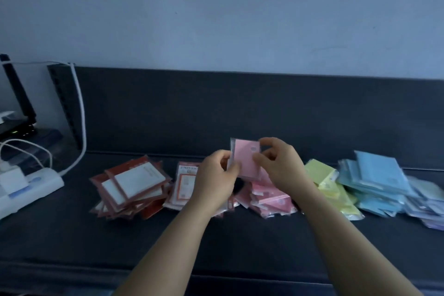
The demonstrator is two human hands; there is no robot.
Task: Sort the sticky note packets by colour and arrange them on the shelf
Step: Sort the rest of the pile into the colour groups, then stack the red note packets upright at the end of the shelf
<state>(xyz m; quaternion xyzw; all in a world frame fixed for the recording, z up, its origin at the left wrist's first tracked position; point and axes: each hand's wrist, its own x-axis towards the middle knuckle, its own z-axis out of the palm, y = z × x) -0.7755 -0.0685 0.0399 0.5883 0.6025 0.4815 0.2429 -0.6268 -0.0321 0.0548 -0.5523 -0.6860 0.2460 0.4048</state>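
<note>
Both hands hold one pink sticky note packet [245, 160] in clear wrap, raised above the dark shelf [216, 238]. My left hand [216, 178] pinches its left edge and my right hand [278, 163] pinches its right edge. Below lie heaps sorted by colour: red-bordered white packets [131, 187], a pink-framed packet [185, 185], pink packets [271, 197], yellow packets [331, 185], blue packets [374, 182] and pale violet packets [427, 202] at the far right. My arms hide part of the pink heap.
A white power strip [28, 187] with a plug and white cables [80, 113] lies at the left end of the shelf. A black device [19, 113] stands behind it. The dark back panel [240, 108] rises behind the heaps.
</note>
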